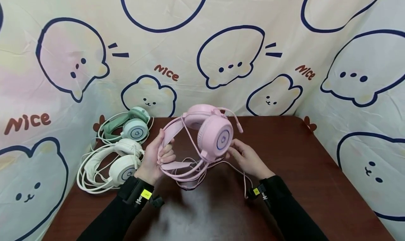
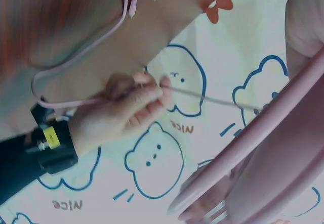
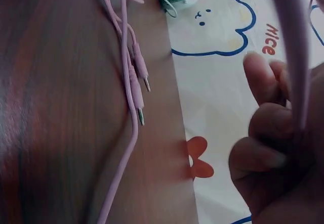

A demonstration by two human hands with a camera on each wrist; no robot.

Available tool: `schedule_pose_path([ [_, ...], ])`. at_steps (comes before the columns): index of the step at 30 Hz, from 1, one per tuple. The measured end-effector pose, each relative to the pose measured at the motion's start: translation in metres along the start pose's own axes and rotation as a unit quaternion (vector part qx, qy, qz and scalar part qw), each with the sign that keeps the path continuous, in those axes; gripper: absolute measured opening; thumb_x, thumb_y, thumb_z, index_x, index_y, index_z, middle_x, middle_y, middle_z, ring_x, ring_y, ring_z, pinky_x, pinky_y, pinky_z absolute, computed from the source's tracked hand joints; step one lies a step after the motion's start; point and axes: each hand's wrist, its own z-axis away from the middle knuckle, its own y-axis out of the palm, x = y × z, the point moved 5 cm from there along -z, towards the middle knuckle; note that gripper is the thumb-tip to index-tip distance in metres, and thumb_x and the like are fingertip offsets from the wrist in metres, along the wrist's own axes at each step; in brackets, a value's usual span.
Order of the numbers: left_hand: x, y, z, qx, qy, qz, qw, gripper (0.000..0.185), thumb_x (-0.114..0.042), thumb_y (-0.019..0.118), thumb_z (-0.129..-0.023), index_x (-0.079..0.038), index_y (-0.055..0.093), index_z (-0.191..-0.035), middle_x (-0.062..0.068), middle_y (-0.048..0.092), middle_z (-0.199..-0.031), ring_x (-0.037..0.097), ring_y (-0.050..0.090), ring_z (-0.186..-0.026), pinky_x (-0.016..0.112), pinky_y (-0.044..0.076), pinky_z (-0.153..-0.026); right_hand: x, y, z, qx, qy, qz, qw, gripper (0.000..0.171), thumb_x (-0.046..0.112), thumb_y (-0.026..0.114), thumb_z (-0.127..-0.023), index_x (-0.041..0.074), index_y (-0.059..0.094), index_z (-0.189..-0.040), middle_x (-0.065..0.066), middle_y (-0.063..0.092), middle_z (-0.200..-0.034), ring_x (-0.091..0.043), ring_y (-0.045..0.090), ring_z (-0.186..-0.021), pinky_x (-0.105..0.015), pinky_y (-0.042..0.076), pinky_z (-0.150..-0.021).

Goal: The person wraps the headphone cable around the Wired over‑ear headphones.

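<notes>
Left hand (image 1: 155, 162) grips the headband (image 1: 174, 129) of a pink headset (image 1: 212, 135) with curled fingers; the right hand (image 1: 249, 159), at the headset's right side, pinches its thin pink cable (image 3: 116, 183) between thumb and fingertips. The pink headset is held up off the table (image 1: 300, 184), tilted, one ear cup facing the camera.

Because that grip is all on the headband, the heavier ear cups could swing or twist if the cable were pulled hard, and a sharp tug might strain the cord where it enters the cup. The microphone boom (image 1: 238, 125) juts out at the headset's upper right, above the right hand, so a loop brought over that side might catch on it.

Below the headset hang loose cable loops (image 1: 190, 177); with slack this untidy, strands could cross and knot. The two plugs (image 3: 136, 90) at the cable's end have bare metal tips and, left free, could snag in those loops; whether they touch the table I cannot tell.

Farther out, to the headset's left, a white headset (image 1: 123, 169) sits close beside the left hand, so a low swing of that wrist could hook its cord. A green headset (image 1: 136, 128) lies behind the white one, less exposed.
</notes>
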Motion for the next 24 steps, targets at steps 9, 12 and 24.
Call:
schedule_pose_path([
  [9, -0.003, -0.012, -0.003, -0.157, 0.062, 0.018, 0.9854, 0.049, -0.047, 0.042, -0.109, -0.003, 0.059, -0.099, -0.006, 0.028, -0.058, 0.006, 0.034, -0.042, 0.015, 0.039, -0.043, 0.012, 0.017, 0.004, 0.075, 0.018, -0.019, 0.997, 0.019, 0.034, 0.056, -0.109, 0.023, 0.069, -0.117, -0.010, 0.065, -0.083, -0.020, 0.057, -0.068, -0.028, 0.043, -0.052],
  [12, -0.004, -0.018, -0.003, -0.197, 0.076, 0.011, 0.9774, 0.048, -0.048, 0.043, -0.109, -0.004, 0.058, -0.097, -0.006, 0.033, -0.055, 0.006, 0.035, -0.042, 0.014, 0.038, -0.044, 0.018, 0.023, 0.006, 0.100, 0.019, 0.010, 0.995, 0.020, 0.033, 0.056, -0.109, 0.024, 0.070, -0.120, -0.002, 0.062, -0.079, -0.016, 0.055, -0.067, -0.028, 0.041, -0.052],
  [24, -0.018, -0.031, -0.002, -0.306, 0.132, 0.028, 0.9425, 0.048, -0.045, 0.037, -0.111, -0.003, 0.051, -0.093, -0.005, 0.031, -0.052, 0.006, 0.030, -0.041, 0.015, 0.033, -0.042, 0.050, 0.045, 0.021, 0.228, -0.011, 0.029, 0.973, 0.016, 0.030, 0.057, -0.109, 0.032, 0.072, -0.113, 0.007, 0.059, -0.073, -0.008, 0.056, -0.060, -0.025, 0.050, -0.055],
])
